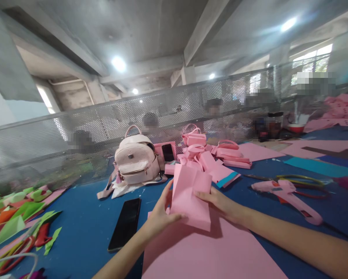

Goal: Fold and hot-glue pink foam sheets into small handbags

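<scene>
Between my two hands is a folded pink paper piece (191, 197), shaped like a small bag or box and held tilted above the table. My left hand (161, 207) grips its left side, thumb across the lower front. On the right edge, my right hand (217, 199) holds it with the thumb on the front face; the other fingers are hidden behind. Below lies a large flat pink sheet (209, 255). Just left of my left forearm rests a black smartphone (125, 224). A pink hot glue gun (288, 197) lies to the right, beside scissors (304, 180).
A pale backpack (137, 159) stands behind, next to a pile of pink paper pieces (200, 153). Green and orange paper scraps (19, 211) and red-handled scissors (17, 254) lie at left. A perforated metal partition (174, 112) crosses the back of the blue table (81, 232).
</scene>
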Demonstrator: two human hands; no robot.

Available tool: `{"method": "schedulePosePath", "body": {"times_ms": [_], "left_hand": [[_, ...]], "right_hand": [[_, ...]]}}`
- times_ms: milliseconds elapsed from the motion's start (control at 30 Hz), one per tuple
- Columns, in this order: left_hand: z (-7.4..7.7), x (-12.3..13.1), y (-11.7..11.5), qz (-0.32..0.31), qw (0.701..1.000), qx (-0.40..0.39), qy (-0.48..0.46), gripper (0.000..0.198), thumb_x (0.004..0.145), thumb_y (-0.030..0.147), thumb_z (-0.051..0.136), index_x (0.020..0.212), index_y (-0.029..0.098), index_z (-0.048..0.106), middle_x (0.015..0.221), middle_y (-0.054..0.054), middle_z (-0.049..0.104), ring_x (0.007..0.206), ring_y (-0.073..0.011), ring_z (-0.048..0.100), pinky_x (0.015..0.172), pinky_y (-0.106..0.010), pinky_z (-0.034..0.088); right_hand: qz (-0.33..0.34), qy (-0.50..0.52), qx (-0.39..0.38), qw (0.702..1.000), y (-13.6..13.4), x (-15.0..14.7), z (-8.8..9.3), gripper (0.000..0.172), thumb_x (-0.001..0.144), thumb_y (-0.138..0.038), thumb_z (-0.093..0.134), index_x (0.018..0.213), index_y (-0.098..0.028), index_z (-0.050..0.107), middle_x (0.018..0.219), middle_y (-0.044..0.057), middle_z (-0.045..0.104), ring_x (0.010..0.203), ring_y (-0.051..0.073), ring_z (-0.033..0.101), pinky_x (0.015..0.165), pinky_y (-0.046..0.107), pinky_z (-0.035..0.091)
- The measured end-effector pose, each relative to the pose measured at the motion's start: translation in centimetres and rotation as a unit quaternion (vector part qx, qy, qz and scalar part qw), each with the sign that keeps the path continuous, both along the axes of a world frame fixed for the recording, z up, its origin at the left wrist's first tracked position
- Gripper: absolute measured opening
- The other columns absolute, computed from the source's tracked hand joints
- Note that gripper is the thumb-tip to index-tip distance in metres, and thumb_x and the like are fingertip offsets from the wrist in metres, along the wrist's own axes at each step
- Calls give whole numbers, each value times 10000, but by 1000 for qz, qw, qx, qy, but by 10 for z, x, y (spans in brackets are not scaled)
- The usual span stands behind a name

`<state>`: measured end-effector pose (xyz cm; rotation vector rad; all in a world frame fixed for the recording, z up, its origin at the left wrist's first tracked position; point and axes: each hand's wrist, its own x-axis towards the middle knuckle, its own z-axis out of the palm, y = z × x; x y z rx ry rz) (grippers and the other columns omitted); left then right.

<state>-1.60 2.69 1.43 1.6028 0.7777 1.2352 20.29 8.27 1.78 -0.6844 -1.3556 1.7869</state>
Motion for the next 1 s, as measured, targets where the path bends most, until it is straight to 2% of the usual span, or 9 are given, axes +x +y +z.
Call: {"method": "schedulePosePath", "body": {"times_ms": [133, 267, 433, 533, 633, 700, 767, 867, 1000], "left_hand": [[-3, -8, 7, 72, 996, 30, 33, 953, 734, 332, 828, 1511, 282, 280, 1364, -111, 543, 1283, -294, 509, 1081, -393, 402], [-3, -13, 12, 107, 993, 51, 27, 927, 705, 316, 847, 1479, 260, 339, 1182, -87, 630, 1116, -253, 606, 1013, -377, 444], [-1, -14, 14, 68, 998, 3, -9, 646, 706, 277, 840, 1282, 213, 554, 1104, -93, 681, 958, -220, 653, 848, -330, 513], [-3, -16, 16, 51, 998, -15, -26, 718, 664, 253, 872, 1300, 232, 541, 962, -45, 693, 918, -197, 657, 844, -313, 509], [-6, -14, 15, 63, 997, -32, -17, 760, 637, 273, 892, 1309, 236, 538, 1115, -81, 679, 1086, -236, 625, 922, -330, 492], [-7, -11, 12, 84, 992, -84, -29, 724, 664, 340, 875, 1291, 222, 533, 1198, -113, 654, 1082, -266, 645, 921, -384, 512], [-7, -6, 8, 76, 977, -185, -73, 679, 728, 427, 819, 1282, 189, 507, 1129, -142, 685, 959, -295, 706, 884, -484, 537], [-6, -1, 3, -2, 933, -328, -148, 575, 839, 522, 678, 1201, 97, 541, 990, -193, 729, 887, -344, 738, 903, -584, 518], [1, 2, 1, -63, 914, -344, -204, 580, 893, 600, 550, 1180, 101, 614, 1066, -192, 735, 919, -300, 740, 1016, -532, 467]], "right_hand": [[-40, -34, 35, 998, 5, -1, 1, 428, 776, -480, 766, 1023, -144, 668, 986, 107, 744, 886, 281, 704, 766, 387, 574], [-70, -1, 57, 996, 6, -4, 8, 460, 736, -493, 794, 1010, -139, 688, 971, 94, 750, 881, 252, 695, 746, 322, 555], [-102, 34, 30, 994, 10, -5, 5, 406, 707, -435, 836, 987, -179, 695, 944, 48, 755, 824, 192, 684, 696, 251, 542], [-99, 63, -7, 993, 12, -4, 1, 360, 702, -410, 845, 956, -198, 706, 943, 33, 757, 802, 180, 681, 689, 246, 549], [-84, 102, -37, 991, 13, -4, 0, 327, 717, -402, 833, 954, -212, 711, 968, 30, 759, 837, 188, 687, 734, 263, 558], [-65, 117, -35, 990, 14, -5, 1, 354, 723, -386, 825, 1014, -227, 701, 990, 29, 757, 855, 196, 690, 751, 278, 558], [-61, 116, -14, 991, 14, -6, 2, 383, 721, -388, 814, 1044, -225, 688, 985, 39, 754, 841, 210, 692, 741, 295, 553], [-119, 79, 73, 987, 13, -6, 4, 373, 741, -446, 767, 1019, -210, 687, 966, 61, 747, 855, 244, 687, 779, 344, 542], [-169, 10, 224, 960, 5, 1, 11, 365, 745, -566, 736, 894, -233, 731, 1033, 83, 725, 1050, 306, 621, 973, 424, 461]]}}
